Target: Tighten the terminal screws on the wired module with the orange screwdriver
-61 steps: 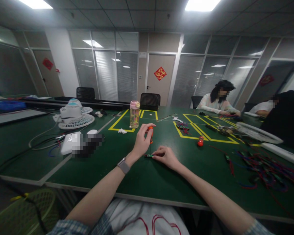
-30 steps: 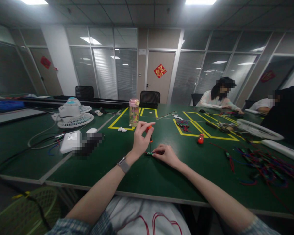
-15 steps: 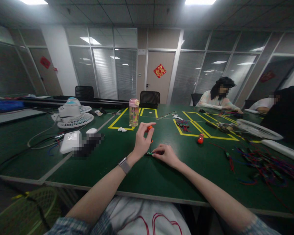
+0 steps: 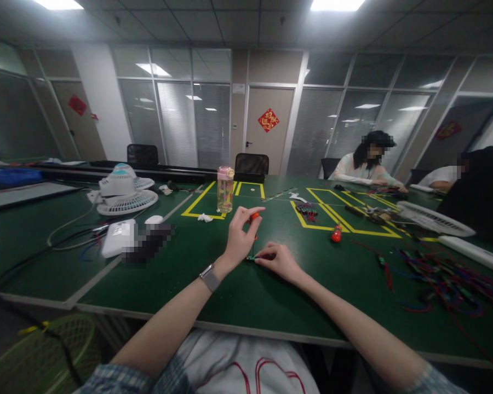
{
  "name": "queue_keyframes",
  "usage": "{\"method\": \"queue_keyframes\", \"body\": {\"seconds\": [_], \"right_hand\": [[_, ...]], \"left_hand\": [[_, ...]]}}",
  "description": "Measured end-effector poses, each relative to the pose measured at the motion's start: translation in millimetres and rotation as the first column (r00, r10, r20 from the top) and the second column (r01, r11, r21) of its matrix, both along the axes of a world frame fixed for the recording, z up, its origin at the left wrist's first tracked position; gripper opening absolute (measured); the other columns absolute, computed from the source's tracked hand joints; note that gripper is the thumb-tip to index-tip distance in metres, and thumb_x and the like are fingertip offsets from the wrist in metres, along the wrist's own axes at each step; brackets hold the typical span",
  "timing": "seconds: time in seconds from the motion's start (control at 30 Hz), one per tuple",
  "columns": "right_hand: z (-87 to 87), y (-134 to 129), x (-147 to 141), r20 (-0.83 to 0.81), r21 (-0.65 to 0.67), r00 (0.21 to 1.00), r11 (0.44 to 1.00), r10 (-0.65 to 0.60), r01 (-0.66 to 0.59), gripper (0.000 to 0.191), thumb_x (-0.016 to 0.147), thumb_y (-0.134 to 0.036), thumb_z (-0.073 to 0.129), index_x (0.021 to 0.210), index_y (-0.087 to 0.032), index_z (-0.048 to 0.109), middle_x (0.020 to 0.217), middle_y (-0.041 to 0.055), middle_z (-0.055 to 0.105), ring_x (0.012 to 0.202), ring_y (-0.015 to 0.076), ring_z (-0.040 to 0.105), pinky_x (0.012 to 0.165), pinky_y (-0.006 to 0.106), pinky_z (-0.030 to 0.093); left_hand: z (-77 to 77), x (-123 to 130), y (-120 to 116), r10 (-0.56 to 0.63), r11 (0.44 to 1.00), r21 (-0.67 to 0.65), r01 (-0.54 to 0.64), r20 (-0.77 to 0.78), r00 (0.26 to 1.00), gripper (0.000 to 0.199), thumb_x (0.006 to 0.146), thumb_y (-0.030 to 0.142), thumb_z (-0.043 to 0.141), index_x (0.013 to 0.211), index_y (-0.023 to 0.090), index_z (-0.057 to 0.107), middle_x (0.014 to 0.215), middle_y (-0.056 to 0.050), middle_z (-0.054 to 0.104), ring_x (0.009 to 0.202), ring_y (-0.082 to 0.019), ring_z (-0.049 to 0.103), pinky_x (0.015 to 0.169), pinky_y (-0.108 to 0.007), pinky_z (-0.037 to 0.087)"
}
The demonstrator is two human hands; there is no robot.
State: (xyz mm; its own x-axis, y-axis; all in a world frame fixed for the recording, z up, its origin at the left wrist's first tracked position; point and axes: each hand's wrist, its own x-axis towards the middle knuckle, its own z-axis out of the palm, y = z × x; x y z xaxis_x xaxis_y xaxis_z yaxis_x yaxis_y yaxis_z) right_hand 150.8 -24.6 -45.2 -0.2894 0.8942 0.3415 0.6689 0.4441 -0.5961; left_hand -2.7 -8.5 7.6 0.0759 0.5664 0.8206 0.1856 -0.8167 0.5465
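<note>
My left hand (image 4: pixel 239 236), with a watch on its wrist, is closed around the orange handle of a screwdriver (image 4: pixel 254 216). The tool stands upright, its thin dark shaft pointing down at a small green circuit board (image 4: pixel 250 258) on the table. Whether its tip touches the board is too small to tell. The fingertips of my right hand (image 4: pixel 281 262) pinch the board's right end and hold it against the tabletop. Part of the handle is hidden behind my left fingers.
A pink-lidded bottle (image 4: pixel 225 191) and crumpled tissue (image 4: pixel 205 218) stand beyond my left hand. To the right lie a red-orange object (image 4: pixel 336 234), wired boards (image 4: pixel 439 279) and a white power strip (image 4: pixel 479 254). A white fan (image 4: pixel 125 194) is left. A co-worker (image 4: pixel 365 158) sits across.
The fingers of my left hand have shifted slightly on the screwdriver handle, which stays upright over the board. My right hand keeps its place. The camera view has moved a little.
</note>
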Motion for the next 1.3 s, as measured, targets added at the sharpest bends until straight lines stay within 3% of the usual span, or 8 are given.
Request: {"method": "queue_keyframes", "body": {"seconds": [0.2, 0.37, 0.43, 0.7, 0.87, 0.97, 1.3], "right_hand": [[-1.2, -0.3, 0.5, -0.021, -0.006, 1.0, 1.0, 0.001, -0.002, 0.012, 0.075, -0.022, 0.068, 0.083, -0.018, 0.076, 0.076, 0.0041, 0.064, 0.066, 0.0133, 0.058, 0.063, 0.024, 0.045], [1.7, -1.7, -1.2, -0.017, -0.024, 1.0, 1.0, -0.02, 0.02, 0.012, 0.074, -0.021, 0.069, 0.083, -0.017, 0.077, 0.075, 0.0042, 0.063, 0.066, 0.0133, 0.058, 0.064, 0.024, 0.044], [2.3, -2.3, -1.8, -0.016, -0.026, 1.0, 0.999, -0.026, 0.025, 0.013, 0.073, -0.021, 0.069, 0.083, -0.017, 0.077, 0.074, 0.0043, 0.063, 0.065, 0.0133, 0.058, 0.063, 0.024, 0.044], [0.1, -1.4, -1.4, -0.03, -0.016, 0.999, 1.0, -0.016, 0.015, 0.012, 0.074, -0.021, 0.069, 0.082, -0.018, 0.076, 0.075, 0.0038, 0.063, 0.065, 0.0131, 0.057, 0.062, 0.023, 0.044], [1.0, -1.2, -1.7, -0.002, -0.007, 1.0, 1.0, -0.023, 0.023, 0.012, 0.074, -0.021, 0.069, 0.083, -0.018, 0.077, 0.074, 0.0038, 0.063, 0.065, 0.0133, 0.057, 0.063, 0.023, 0.043], [0.4, -1.1, -1.3, 0.004, -0.005, 1.0, 1.0, -0.02, 0.02, 0.013, 0.074, -0.021, 0.068, 0.084, -0.017, 0.076, 0.075, 0.004, 0.063, 0.065, 0.0133, 0.057, 0.063, 0.024, 0.043], [0.8, -2.0, -1.4, 0.003, -0.006, 1.0, 1.0, -0.015, 0.015, 0.013, 0.074, -0.02, 0.068, 0.084, -0.018, 0.076, 0.075, 0.0038, 0.062, 0.066, 0.013, 0.057, 0.063, 0.023, 0.043]], "left_hand": [[0.5, 0.5, -2.5, -0.152, 0.986, -0.059, 0.153, 0.027, 0.988, 0.028, 0.095, 0.028, 0.039, 0.116, 0.021, 0.056, 0.095, -0.005, 0.056, 0.081, -0.013, 0.056, 0.076, -0.027, 0.046], [2.0, -1.2, -3.5, -0.029, 1.0, 0.01, 0.029, 0.001, 1.0, 0.018, 0.088, 0.03, 0.054, 0.102, 0.022, 0.063, 0.091, -0.003, 0.053, 0.085, -0.014, 0.052, 0.077, -0.026, 0.044], [2.3, -1.2, -2.8, -0.006, 1.0, 0.009, 0.006, 0.004, 1.0, 0.018, 0.089, 0.029, 0.052, 0.101, 0.021, 0.063, 0.088, -0.002, 0.052, 0.082, -0.013, 0.052, 0.075, -0.025, 0.043], [0.0, -0.1, -0.6, -0.161, 0.983, -0.083, 0.164, 0.036, 0.986, 0.028, 0.096, 0.027, 0.034, 0.113, 0.021, 0.056, 0.093, -0.004, 0.056, 0.078, -0.012, 0.056, 0.074, -0.025, 0.045], [0.8, -1.3, -2.4, -0.059, 0.998, -0.016, 0.059, 0.006, 0.998, 0.023, 0.092, 0.03, 0.045, 0.107, 0.023, 0.062, 0.095, -0.004, 0.053, 0.086, -0.013, 0.054, 0.077, -0.025, 0.044], [1.4, -1.6, -0.7, -0.032, 0.999, -0.012, 0.033, 0.012, 0.999, 0.024, 0.094, 0.028, 0.043, 0.109, 0.022, 0.061, 0.092, -0.003, 0.055, 0.083, -0.013, 0.054, 0.076, -0.025, 0.044], [-1.9, -1.1, 2.2, -0.184, 0.972, -0.132, 0.193, 0.079, 0.98, 0.033, 0.097, 0.028, 0.031, 0.123, 0.021, 0.051, 0.102, -0.006, 0.062, 0.085, -0.013, 0.061, 0.078, -0.027, 0.048]]}}
